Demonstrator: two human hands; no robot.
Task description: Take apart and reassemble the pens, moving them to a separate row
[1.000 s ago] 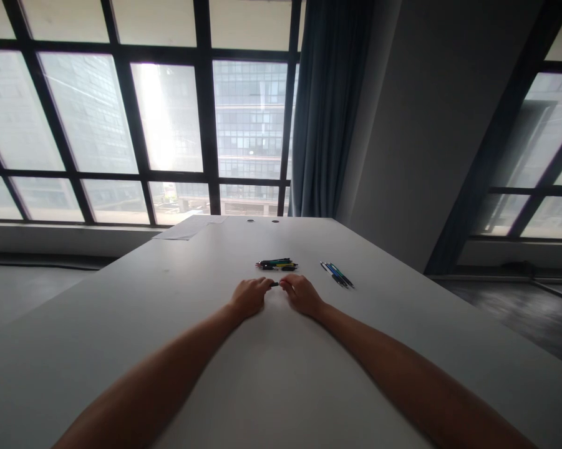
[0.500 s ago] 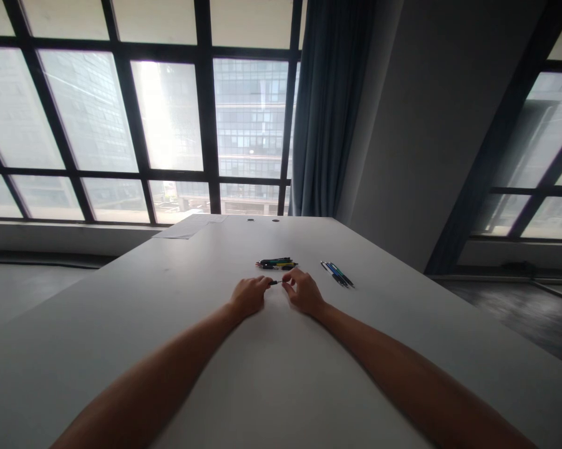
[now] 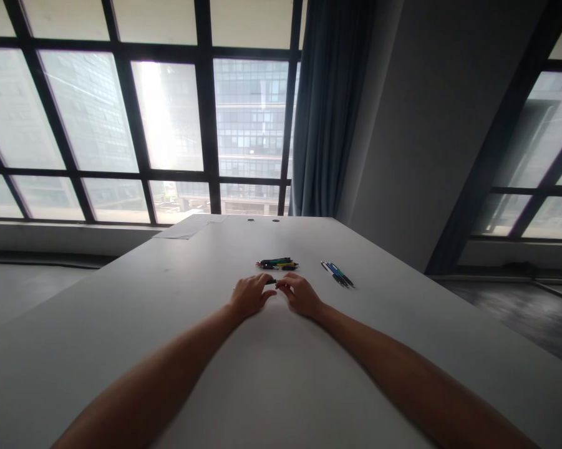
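Pen-like dark piece [image 3: 272, 282] lay between the two hands, just above the near-middle part of the white worktop [image 3: 285, 368], short and roughly level from left to right. Its left end ran in against the forefinger side of the left hand [image 3: 249, 295], while its right end came up to the fingertips of the right hand [image 3: 301, 295]. The right thumb and forefinger were pinched together on that right end, with the other fingers curled behind them. The left thumb stood away from the left forefinger, leaving a gap on the near side of the piece; whether the other left fingers gripped it or only touched it could not be told, since the hand hid that end. Only a small stretch of the piece showed between the two sets of fingers.

Just beyond the hands, on the far side, lay a pile of pens [image 3: 277, 264], mostly dark with some yellow and green, close to the piece but apart from it. To the right of the right hand, a smaller group of pens [image 3: 337, 275], with blue, green and white among them, lay slanted side by side. Thin papers [image 3: 182, 228] rested at the far left of the worktop
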